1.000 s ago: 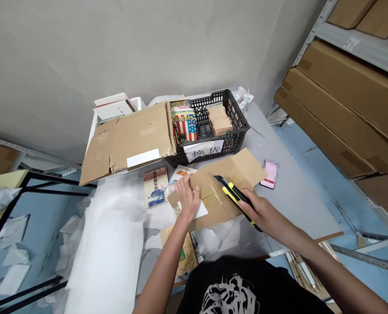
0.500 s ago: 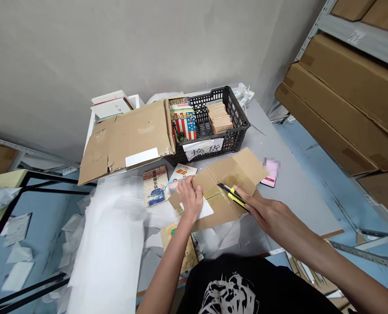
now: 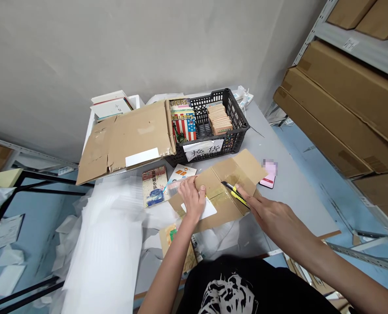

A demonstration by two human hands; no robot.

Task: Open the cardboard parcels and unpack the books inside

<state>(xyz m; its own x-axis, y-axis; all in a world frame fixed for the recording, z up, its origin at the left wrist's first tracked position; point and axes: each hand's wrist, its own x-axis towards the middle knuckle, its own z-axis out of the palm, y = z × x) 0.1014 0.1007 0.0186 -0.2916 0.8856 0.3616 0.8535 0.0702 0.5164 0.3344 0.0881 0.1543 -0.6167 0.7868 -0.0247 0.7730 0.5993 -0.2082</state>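
Observation:
A flattened brown cardboard box with a taped seam and a white label lies on the grey table. My left hand presses flat on its left end, fingers together over the label. My right hand grips a yellow and black utility knife, whose blade end rests on the taped seam in the middle of the box.
A black plastic crate with books stands behind, beside a large torn cardboard sheet. Two books lie left of the box, a pink phone to its right. White foam sheets cover the left. Shelves with long cartons stand at right.
The knife has come down from a raised angle onto the taped seam and slid toward me. My left hand has shifted slightly right along the box.

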